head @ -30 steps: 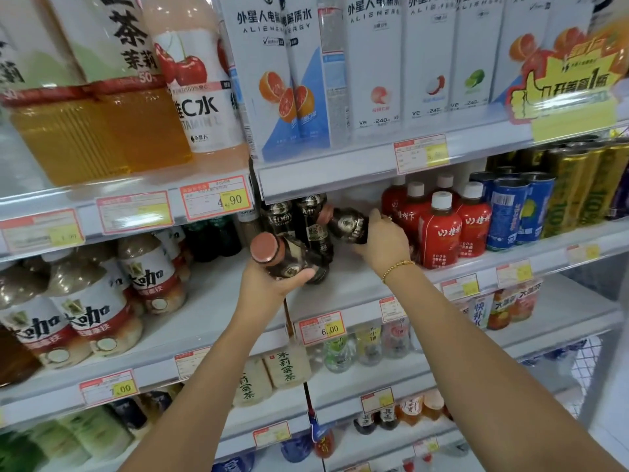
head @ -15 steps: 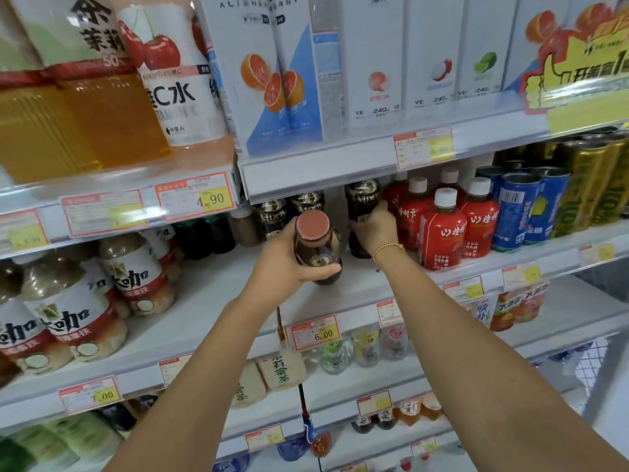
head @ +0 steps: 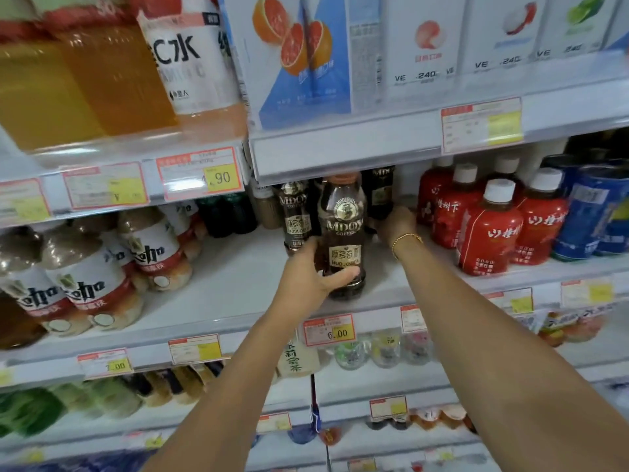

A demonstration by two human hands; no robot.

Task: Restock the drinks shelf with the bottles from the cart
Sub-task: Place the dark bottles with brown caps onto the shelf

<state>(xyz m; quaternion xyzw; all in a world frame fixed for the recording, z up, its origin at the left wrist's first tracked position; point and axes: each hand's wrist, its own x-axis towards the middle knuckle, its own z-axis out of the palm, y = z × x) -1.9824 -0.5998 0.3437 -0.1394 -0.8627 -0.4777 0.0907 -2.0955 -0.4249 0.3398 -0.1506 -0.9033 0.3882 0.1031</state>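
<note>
A: Hands noted first. Left hand (head: pixel 308 272) is wrapped around the lower body of a dark coffee bottle (head: pixel 343 233), thumb laid across the front below the label. Bottle is held upright, its base at or just above the white shelf (head: pixel 221 287); contact with the board cannot be told.

B: Right hand (head: pixel 396 221)?

A: Reached deeper in, behind and to the right of the held bottle. Fingers are curled toward a second coffee bottle (head: pixel 378 192) standing at the back, but the fingertips are hidden, so whether that bottle is gripped cannot be told. A gold bracelet (head: pixel 405 238) is seen on that wrist.

B: Neighbouring stock?

A: Another coffee bottle of the same brand (head: pixel 296 212) is stood just left of the held one and slightly behind it. Red bottles with white caps (head: pixel 488 229) are ranked to the right, near the right hand. Blue cans (head: pixel 592 216) are placed beyond those. Milky bottles with white labels (head: pixel 88 284) are grouped well to the left on the same level.

B: Price strip?

A: A tag reading 6.00 (head: pixel 329 330) is fixed on the shelf edge directly below the held bottle. A tag ending in .90 (head: pixel 200 173) is hung on the edge of the upper shelf, left section.

B: Above?

A: White cartons with fruit pictures (head: pixel 422 46) are lined along the upper shelf.
</note>
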